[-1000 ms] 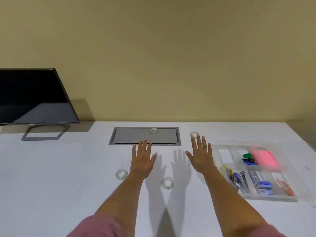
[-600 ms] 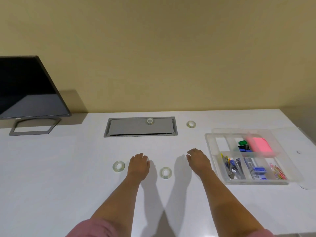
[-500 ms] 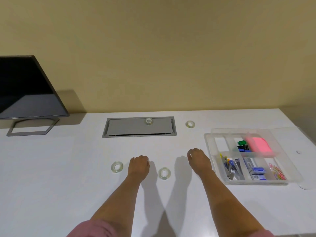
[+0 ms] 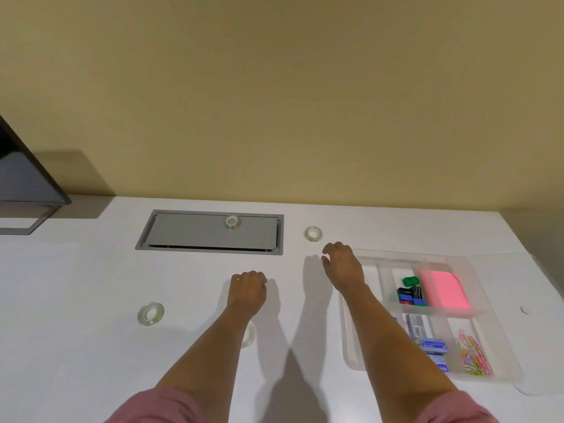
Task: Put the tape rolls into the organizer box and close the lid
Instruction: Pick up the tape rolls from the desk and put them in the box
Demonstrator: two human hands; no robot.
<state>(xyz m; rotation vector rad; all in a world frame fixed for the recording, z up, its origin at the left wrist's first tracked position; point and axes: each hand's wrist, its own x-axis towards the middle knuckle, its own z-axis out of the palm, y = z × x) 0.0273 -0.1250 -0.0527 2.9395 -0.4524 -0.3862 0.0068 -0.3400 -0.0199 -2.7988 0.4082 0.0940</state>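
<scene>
Several clear tape rolls lie on the white desk. One tape roll (image 4: 150,313) is at the left, another tape roll (image 4: 248,334) is half hidden under my left forearm, a third roll (image 4: 313,233) lies just beyond my right hand, and one more roll (image 4: 231,222) rests on the grey cable hatch (image 4: 195,233). The clear organizer box (image 4: 351,358) stands at the right, its lid folded back flat on the far side. My left hand (image 4: 247,290) hovers with curled fingers, holding nothing. My right hand (image 4: 343,265) has loosely curled fingers near the box's left rim, also holding nothing.
The box holds pink sticky notes (image 4: 444,290), binder clips (image 4: 410,293), staple boxes (image 4: 433,346) and coloured paper clips (image 4: 473,355). A dark monitor (image 4: 21,175) stands at the far left. A beige wall runs behind the desk.
The view has swung right and down. My right hand has reached forward toward the far roll. My left hand has moved forward, past the near roll, which is now under my forearm.
</scene>
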